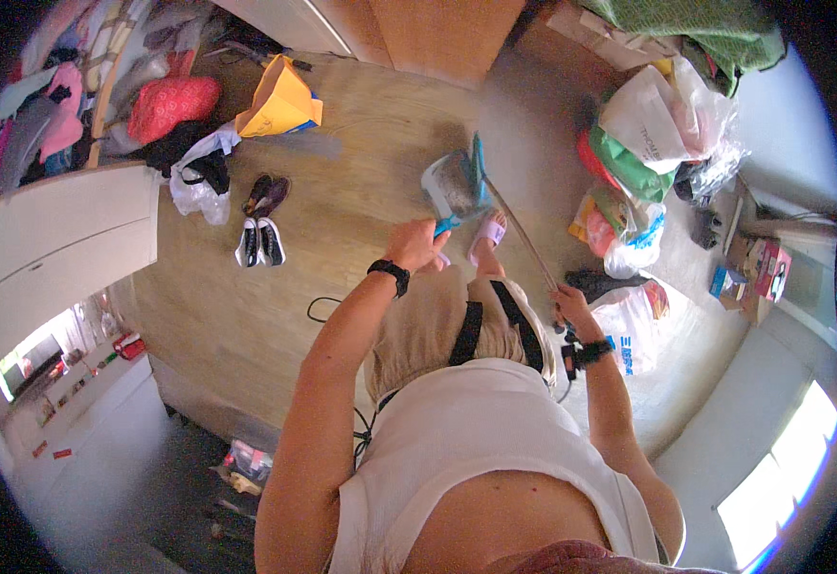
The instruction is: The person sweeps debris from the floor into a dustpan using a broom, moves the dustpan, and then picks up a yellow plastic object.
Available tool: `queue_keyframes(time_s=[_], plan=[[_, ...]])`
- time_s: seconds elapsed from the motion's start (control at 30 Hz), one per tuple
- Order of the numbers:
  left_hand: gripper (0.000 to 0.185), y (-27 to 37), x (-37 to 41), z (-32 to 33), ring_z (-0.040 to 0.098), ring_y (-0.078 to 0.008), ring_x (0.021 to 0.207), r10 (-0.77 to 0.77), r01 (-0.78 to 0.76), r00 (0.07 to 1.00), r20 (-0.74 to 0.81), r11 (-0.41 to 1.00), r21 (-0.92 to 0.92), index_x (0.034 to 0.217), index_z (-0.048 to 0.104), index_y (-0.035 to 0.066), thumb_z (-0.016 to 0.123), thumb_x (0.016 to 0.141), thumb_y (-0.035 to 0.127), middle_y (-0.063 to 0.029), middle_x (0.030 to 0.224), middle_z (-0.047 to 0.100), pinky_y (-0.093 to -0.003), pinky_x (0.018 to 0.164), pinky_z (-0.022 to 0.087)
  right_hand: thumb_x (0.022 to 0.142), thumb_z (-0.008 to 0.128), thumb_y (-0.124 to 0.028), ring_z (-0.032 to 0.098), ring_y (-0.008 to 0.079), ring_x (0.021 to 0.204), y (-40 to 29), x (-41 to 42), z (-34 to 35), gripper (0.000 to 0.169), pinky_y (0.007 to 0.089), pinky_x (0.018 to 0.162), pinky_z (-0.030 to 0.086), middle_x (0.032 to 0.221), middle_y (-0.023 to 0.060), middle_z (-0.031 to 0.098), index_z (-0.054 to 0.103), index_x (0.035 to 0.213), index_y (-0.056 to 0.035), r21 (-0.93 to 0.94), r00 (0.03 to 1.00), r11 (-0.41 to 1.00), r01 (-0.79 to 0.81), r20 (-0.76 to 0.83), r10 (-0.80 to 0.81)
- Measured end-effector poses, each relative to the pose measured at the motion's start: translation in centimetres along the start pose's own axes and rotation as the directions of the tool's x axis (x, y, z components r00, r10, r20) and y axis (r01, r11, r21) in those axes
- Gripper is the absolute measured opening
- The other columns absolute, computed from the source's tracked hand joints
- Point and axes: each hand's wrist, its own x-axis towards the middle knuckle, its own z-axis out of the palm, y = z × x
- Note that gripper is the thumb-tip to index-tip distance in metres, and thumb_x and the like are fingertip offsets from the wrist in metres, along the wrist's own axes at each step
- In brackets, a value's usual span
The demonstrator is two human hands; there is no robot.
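My left hand (415, 242) grips the blue handle of a dustpan (450, 188), held out in front of my feet. Dark specks and dust lie in its pale, see-through pan. A long thin broom stick (526, 233) runs from my right hand (574, 310), closed round its upper end. At the far end, the teal broom head (477, 165) stands against the right side of the pan. One foot in a lilac slipper (488, 235) shows just below the pan; the other is mostly hidden behind my left hand.
Several stuffed plastic bags (641, 237) line the right side. On the left are black-and-white shoes (260, 242), a dark pair (266, 195), a yellow paper bag (282, 100) and a white plastic bag (199, 197). A white cabinet (66, 237) stands further left. A black cord (321, 305) lies by my legs.
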Motion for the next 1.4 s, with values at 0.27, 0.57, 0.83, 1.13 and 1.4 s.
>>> queue_keyframes(time_s=[0.27,0.57,0.83,1.13,1.4], plan=[[0.039,-4.7,-4.2,-1.4,0.057,-0.037,0.067,0.025,-0.035,0.995,-0.092,0.993,-0.111,0.079,0.057,0.003,0.051,0.083,0.042,-0.0194,0.071,0.059,-0.0462,0.061,0.044,0.088,0.049,-0.02,0.042,0.0087,0.037,-6.7,-2.0,1.4,0.015,0.0232,0.031,0.032,0.055,-0.001,0.045,0.054,0.094,-0.0075,-0.206,0.999,0.978,0.032,0.003,-0.032],[0.038,-10.3,-15.1,-4.4,0.056,-0.0389,0.064,-0.212,0.184,0.97,-0.116,0.96,-0.211,0.075,0.054,0.003,0.051,0.085,0.039,-0.0208,0.067,0.058,-0.0478,0.06,0.044,0.089,0.05,-0.029,0.041,0.0074,0.042,-18.1,5.3,12.3,0.022,0.0217,0.037,0.031,0.058,-0.0019,0.047,0.056,0.091,-0.0073,-0.084,0.963,0.99,0.117,0.254,-0.093],[0.039,-13.4,-22.9,-4.4,0.057,-0.0404,0.066,-0.49,0.407,0.858,-0.153,0.831,-0.38,0.076,0.054,0.0,0.051,0.085,0.037,-0.0228,0.067,0.058,-0.0487,0.058,0.043,0.092,0.044,-0.021,0.038,0.0033,0.046,-21.8,14.4,25.2,0.026,0.0145,0.037,0.035,0.062,-0.002,0.042,0.048,0.102,0.0019,0.362,0.816,0.847,-0.389,0.562,0.134],[0.04,-16.4,-25.6,-5.2,0.058,-0.04,0.066,-0.667,0.587,0.727,-0.165,0.727,-0.356,0.077,0.057,-0.001,0.053,0.084,0.039,-0.0222,0.066,0.059,-0.0467,0.057,0.044,0.091,0.045,-0.019,0.041,0.0007,0.048,-17.8,13.2,22.0,0.026,0.0114,0.038,0.036,0.065,-0.002,0.043,0.047,0.104,0.0029,0.477,0.8,0.749,-0.46,0.589,0.116],[0.044,-19.6,-25.8,-6.1,0.057,-0.0377,0.06,-0.681,0.573,0.682,-0.268,0.725,-0.383,0.073,0.056,-0.002,0.053,0.085,0.04,-0.0209,0.063,0.057,-0.0426,0.053,0.042,0.091,0.045,-0.018,0.039,0.0007,0.045,-16.4,4.1,14.2,0.021,0.013,0.034,0.033,0.062,-0.001,0.043,0.049,0.101,-0.0005,0.313,0.905,0.895,-0.318,0.382,0.188]])
